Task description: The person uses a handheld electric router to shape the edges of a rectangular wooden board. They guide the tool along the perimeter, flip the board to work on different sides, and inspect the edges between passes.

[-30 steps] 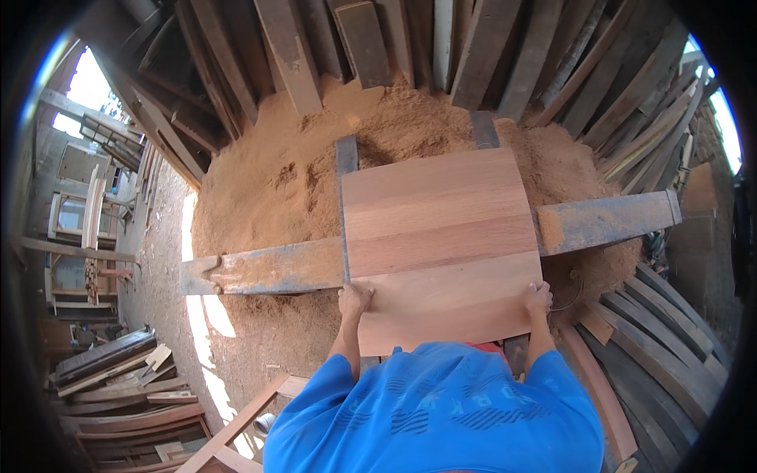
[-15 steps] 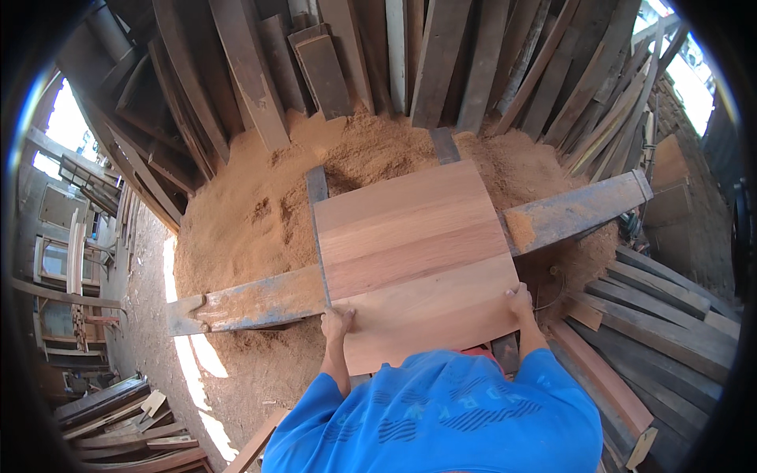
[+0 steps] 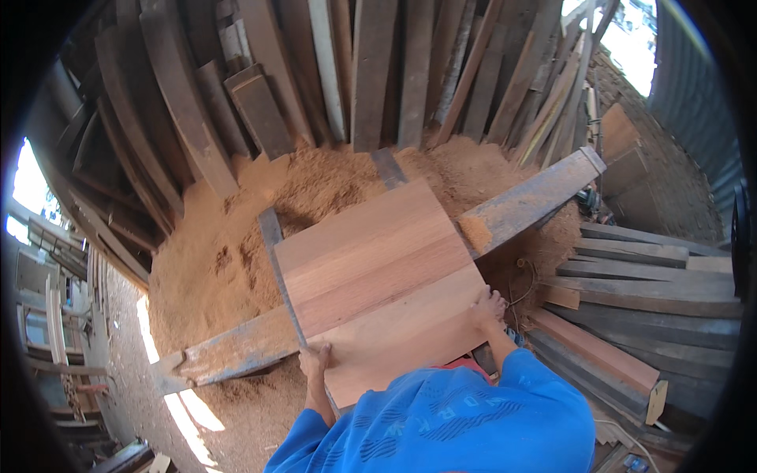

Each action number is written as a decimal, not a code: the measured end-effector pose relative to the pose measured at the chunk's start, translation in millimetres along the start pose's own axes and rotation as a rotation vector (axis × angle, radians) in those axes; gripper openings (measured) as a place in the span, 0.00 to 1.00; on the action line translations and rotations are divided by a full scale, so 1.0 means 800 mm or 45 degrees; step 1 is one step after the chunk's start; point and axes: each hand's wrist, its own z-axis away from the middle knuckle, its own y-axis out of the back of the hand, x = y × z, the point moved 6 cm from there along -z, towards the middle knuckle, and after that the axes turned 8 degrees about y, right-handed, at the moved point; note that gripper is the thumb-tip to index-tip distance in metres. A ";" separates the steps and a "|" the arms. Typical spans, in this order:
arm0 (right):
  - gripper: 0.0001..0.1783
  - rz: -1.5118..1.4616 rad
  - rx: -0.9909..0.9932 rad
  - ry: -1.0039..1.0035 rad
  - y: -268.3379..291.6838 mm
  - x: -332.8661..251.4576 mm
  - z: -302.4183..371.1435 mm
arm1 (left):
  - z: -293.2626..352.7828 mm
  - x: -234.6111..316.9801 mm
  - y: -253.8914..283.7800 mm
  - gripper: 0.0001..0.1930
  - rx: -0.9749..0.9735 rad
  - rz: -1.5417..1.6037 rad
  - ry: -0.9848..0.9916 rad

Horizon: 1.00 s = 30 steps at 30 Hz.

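A wide wooden panel [image 3: 378, 268], made of lighter and darker reddish-brown strips, lies across a dusty metal machine bed in front of me. Its near edge reaches my blue shirt. My left hand [image 3: 315, 363] is closed on the panel's left edge, thumb on top and the other fingers hidden underneath. Toward the near right corner, my right hand [image 3: 487, 307] rests on the panel with its fingers apart. Flat metal arms of the bed [image 3: 532, 197] stick out on the left and right of the panel. Narrow bars [image 3: 270, 229] show past its left and far edges.
Sawdust [image 3: 209, 268] is heaped around the bed. Long boards [image 3: 374, 75] lean upright along the far side. At the right lie stacked timbers [image 3: 639, 288], with a squared reddish beam [image 3: 595, 347] nearer me. A loose thin cable [image 3: 524, 284] curls beside the panel's right corner.
My view has turned, so the panel appears tilted and shifted left. My right hand has gone from gripping the right edge to lying on top with fingers spread. The left keeps its hold.
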 end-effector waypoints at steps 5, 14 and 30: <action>0.57 0.049 -0.105 -0.021 -0.041 -0.012 -0.001 | -0.011 0.001 -0.005 0.50 -0.093 0.007 -0.099; 0.57 -0.088 -0.233 0.002 -0.031 -0.006 -0.009 | -0.003 0.009 0.001 0.49 0.020 -0.033 -0.204; 0.43 -0.148 -0.114 -0.021 -0.083 0.139 0.202 | 0.090 0.051 -0.064 0.45 0.218 -0.505 -0.440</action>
